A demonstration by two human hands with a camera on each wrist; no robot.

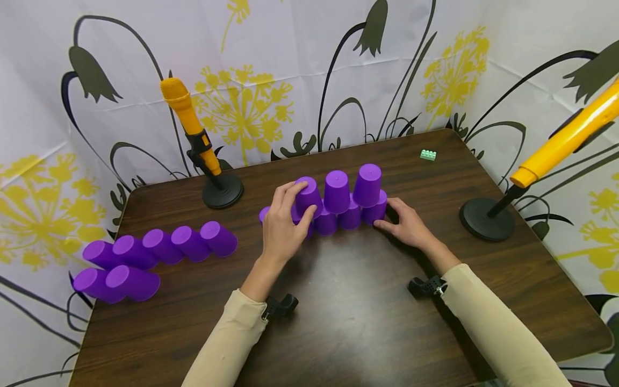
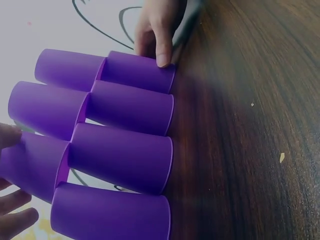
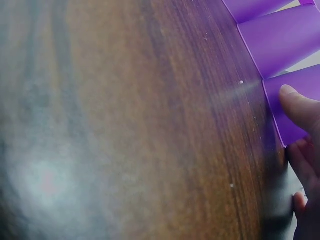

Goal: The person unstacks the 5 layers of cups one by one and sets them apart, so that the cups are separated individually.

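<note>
Purple cups stand upside down in a two-row stack [image 1: 338, 207] at the table's middle, three of them on top of a bottom row of several. My left hand [image 1: 301, 202] grips the upper left cup [image 1: 308, 194], fingers over its top and thumb in front. My right hand [image 1: 387, 214] holds the bottom right cup [image 1: 378, 208] between thumb and fingers. In the left wrist view the stack [image 2: 120, 145] fills the frame, with the right hand's fingers [image 2: 161, 47] on the far end cup. The right wrist view shows my thumb [image 3: 300, 106] on that cup's wall [image 3: 300, 85].
Several loose purple cups [image 1: 159, 244] lie on their sides at the table's left, two more [image 1: 116, 282] nearer the edge. Orange microphone-like props on black bases stand at back left [image 1: 222, 193] and right [image 1: 486, 217]. A green brick [image 1: 427, 155] lies at the back.
</note>
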